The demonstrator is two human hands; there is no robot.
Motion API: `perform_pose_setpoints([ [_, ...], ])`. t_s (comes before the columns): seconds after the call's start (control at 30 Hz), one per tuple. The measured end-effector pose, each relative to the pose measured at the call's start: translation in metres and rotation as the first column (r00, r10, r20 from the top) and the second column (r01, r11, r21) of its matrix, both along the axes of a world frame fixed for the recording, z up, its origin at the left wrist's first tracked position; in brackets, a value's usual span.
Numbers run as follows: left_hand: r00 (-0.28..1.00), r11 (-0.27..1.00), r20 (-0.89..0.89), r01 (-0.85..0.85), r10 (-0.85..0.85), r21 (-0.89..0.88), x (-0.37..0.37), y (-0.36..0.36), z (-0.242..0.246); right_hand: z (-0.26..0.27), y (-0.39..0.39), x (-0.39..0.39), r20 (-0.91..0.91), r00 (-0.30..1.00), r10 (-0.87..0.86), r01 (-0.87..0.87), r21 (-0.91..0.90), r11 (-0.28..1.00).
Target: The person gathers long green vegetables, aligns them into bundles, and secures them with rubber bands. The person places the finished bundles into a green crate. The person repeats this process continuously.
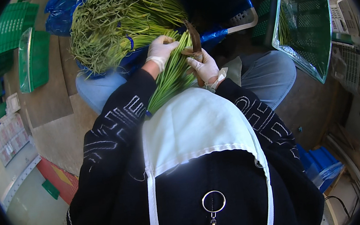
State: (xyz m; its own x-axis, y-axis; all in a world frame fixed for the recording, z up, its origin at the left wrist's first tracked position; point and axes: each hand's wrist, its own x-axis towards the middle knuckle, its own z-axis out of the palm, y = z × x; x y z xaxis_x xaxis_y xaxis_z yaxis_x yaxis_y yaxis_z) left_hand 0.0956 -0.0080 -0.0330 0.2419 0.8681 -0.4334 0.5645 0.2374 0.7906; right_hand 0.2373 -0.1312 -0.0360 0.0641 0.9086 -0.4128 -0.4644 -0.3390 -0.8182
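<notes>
A bundle of long green garlic scapes (172,80) lies across my lap, its lower end banded in blue against the pale apron (197,120). My left hand (162,50), in a thin whitish glove, grips the upper part of these stems. In my gloved right hand (204,65) is a sickle (195,39), its dark curved blade pointing up and away from me. The right fingertips are close beside the stems; whether they touch them is unclear. Beyond my left hand rests a large heap of scapes (104,35) with withered tips, some tied with blue bands (130,43).
At the right stands a green perforated crate (310,31) lined with clear plastic, with stems inside. A white-handled basket edge (244,25) sits before my right knee. Green crates (37,61) are on the left floor. Blue plastic bags (60,15) lie behind the heap.
</notes>
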Motion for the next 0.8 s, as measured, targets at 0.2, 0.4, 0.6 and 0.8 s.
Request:
perform_pose_setpoints([
  [0.2, 0.956, 0.949, 0.290, 0.050, 0.045, -0.311, -0.022, -0.017, 0.016, 0.029, 0.002, 0.018, 0.864, 0.480, 0.154, -0.225, -0.049, 0.973],
  [0.4, 0.915, 0.947, 0.371, -0.038, 0.162, -0.320, -0.016, -0.028, 0.021, 0.036, 0.007, 0.013, 0.986, 0.124, 0.112, -0.344, -0.063, 0.937],
  [0.6, 0.897, 0.951, 0.409, -0.039, 0.168, -0.306, -0.011, -0.031, 0.031, 0.035, 0.010, 0.010, 0.993, 0.086, 0.078, -0.340, -0.045, 0.939],
  [0.8, 0.904, 0.947, 0.402, -0.008, 0.145, -0.323, -0.008, -0.031, 0.050, 0.026, 0.007, 0.021, 0.989, 0.124, 0.084, -0.215, -0.056, 0.975],
])
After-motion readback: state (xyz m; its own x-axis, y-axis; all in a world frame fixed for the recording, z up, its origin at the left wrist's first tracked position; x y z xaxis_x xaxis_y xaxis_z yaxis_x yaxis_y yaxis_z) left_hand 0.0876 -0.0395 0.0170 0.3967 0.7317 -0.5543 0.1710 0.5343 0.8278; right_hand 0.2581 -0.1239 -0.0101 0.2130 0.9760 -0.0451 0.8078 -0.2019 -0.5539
